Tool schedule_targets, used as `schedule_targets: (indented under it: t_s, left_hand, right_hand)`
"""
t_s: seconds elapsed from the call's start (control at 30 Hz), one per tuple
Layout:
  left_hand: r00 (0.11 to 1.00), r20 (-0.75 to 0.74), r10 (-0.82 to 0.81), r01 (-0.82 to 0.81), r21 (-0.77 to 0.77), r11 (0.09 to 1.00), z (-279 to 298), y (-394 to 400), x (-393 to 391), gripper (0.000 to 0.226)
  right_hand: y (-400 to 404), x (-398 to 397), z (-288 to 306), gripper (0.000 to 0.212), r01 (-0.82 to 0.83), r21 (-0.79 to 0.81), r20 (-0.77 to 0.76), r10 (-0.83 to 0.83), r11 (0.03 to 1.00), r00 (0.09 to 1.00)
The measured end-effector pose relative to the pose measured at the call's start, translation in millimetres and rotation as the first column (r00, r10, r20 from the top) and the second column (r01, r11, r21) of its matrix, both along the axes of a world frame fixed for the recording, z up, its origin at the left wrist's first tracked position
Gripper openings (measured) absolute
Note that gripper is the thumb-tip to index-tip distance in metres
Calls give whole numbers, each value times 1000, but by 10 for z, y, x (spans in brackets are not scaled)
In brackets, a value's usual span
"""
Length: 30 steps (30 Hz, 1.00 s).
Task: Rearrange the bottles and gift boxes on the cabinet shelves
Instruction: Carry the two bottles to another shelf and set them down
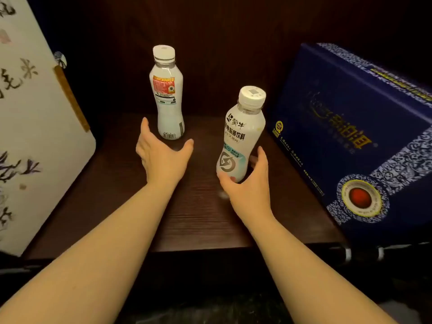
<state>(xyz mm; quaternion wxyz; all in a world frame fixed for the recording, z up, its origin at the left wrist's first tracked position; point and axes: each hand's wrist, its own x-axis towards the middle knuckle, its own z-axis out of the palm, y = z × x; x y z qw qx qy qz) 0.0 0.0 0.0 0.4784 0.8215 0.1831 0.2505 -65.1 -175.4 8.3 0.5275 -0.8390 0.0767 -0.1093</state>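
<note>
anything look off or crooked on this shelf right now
The near bottle is tilted, leaning right toward the blue gift box, gripped low by the right hand. The far bottle stands upright, the open left hand just short of it. Nothing looks spilled or damaged.

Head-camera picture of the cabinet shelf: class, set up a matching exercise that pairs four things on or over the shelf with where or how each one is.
Things:
1. Far bottle
2. Near bottle
3. Blue gift box
4. Left hand

States:
A. Open, spread in front of a bottle, touching nothing
B. Tilted, with the right hand around its base
C. Standing upright at the back of the shelf
D. At the right side of the shelf, leaning

Pairs: 1-C, 2-B, 3-D, 4-A
</note>
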Motion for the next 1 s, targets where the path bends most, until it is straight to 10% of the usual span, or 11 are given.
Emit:
schedule_targets:
  t_s: [1.0]
  left_hand:
    - [982, -16, -191, 190, -21, 981, 20, -203, -121, 70]
  right_hand:
    - [-153, -310, 19, 72, 31, 86, 39, -34, 996, 999]
